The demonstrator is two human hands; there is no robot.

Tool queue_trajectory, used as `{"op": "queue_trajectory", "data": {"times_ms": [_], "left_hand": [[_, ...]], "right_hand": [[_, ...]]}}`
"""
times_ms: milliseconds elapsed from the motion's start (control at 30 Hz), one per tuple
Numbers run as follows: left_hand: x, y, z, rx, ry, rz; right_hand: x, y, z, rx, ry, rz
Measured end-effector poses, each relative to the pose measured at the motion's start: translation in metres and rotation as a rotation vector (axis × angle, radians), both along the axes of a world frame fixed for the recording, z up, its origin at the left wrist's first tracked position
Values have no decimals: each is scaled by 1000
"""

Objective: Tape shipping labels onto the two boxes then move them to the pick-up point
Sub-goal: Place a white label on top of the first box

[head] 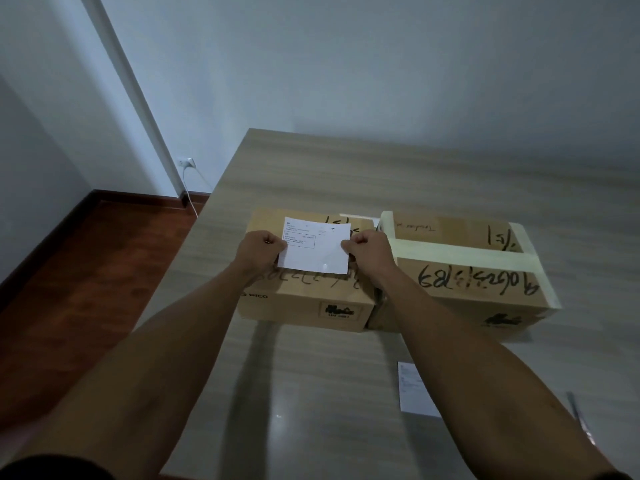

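Both hands, left and right, pinch the label over the left box; untaped, it may shift crooked on release.

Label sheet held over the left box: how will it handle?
The shipping label is probably light and floppy: thin paper, pinched at both side edges by the left hand and right hand. One-handed it would likely droop. It is untaped, so it may slide on the left box.

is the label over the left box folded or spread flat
Spread flat. The shipping label shows as one full sheet, pinched at opposite edges by the left hand and right hand over the left box.
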State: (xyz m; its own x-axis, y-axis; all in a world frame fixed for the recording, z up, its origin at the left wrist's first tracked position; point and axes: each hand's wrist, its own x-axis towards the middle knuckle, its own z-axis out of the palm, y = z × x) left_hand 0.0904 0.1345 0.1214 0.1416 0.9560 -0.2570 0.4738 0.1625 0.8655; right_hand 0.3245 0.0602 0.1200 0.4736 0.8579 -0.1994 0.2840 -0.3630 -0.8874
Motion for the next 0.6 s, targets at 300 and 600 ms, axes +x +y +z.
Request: {"op": "queue_trajectory", "data": {"times_ms": [300,600], "left_hand": [[-2,25,-10,112,216,-22],[-10,31,-23,137,284,-54]], "right_hand": [[-9,27,-19,-99,-74,-35],[-20,33,-22,-198,-231,-34]]}}
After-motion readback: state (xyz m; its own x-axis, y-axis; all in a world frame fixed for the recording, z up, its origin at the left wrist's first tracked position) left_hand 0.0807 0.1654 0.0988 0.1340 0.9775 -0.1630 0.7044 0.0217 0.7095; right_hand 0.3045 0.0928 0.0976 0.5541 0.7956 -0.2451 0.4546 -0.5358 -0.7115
